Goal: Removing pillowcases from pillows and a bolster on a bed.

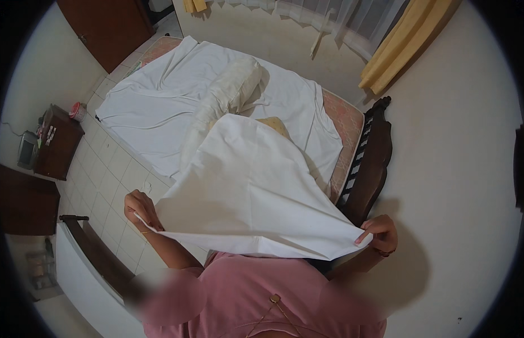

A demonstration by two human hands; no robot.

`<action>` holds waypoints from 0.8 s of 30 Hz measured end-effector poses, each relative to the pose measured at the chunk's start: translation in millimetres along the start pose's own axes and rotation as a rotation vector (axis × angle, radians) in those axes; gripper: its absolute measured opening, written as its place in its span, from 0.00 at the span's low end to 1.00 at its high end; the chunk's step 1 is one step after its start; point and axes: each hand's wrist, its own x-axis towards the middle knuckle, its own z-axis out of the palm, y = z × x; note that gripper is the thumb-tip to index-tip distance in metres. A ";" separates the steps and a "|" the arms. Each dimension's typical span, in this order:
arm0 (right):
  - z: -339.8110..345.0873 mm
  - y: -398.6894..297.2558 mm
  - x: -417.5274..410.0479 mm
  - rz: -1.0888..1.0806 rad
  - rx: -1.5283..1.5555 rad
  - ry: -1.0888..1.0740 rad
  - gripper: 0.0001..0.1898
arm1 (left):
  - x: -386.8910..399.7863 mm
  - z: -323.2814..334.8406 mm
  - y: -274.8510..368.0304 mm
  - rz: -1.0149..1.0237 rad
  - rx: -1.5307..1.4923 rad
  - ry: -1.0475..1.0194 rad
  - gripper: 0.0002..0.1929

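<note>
My left hand grips one corner of a white cloth, perhaps a pillowcase. The opposite corner is pinched in my right hand. Its near edge stretches between both hands in front of my chest, while the far part spreads out over the bed. Beyond it a white bolster lies across a wrinkled white sheet. A yellowish patterned pillow shows partly behind the cloth. At the corners and right side, the pink patterned mattress is uncovered.
A dark carved wooden headboard borders the bed by the right wall. To the left are a tiled floor, a wooden cabinet, a pink-and-white basket and another dark bed frame. Yellow curtains hang by the window.
</note>
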 end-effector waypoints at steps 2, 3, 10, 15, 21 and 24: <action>-0.9 29.5 -4.1 -0.259 0.221 0.067 0.11 | 4.1 -12.4 -2.1 -0.010 -0.021 -0.117 0.06; -8.5 42.0 -4.7 -0.259 0.226 0.063 0.11 | 3.4 -15.0 -2.3 -0.027 -0.039 -0.231 0.06; -20.0 61.2 13.7 -0.001 0.312 0.178 0.12 | -26.2 -18.8 -17.6 -0.204 0.462 0.519 0.12; -28.3 91.5 41.8 0.276 0.041 0.351 0.09 | -39.6 -45.4 -41.9 -0.299 0.415 0.715 0.09; -37.1 151.3 51.1 0.456 0.142 0.625 0.05 | -13.7 -72.9 -90.3 -0.450 0.542 1.047 0.08; -38.3 176.0 62.6 0.494 0.195 0.749 0.06 | -1.1 -91.7 -120.3 -0.535 0.673 1.112 0.09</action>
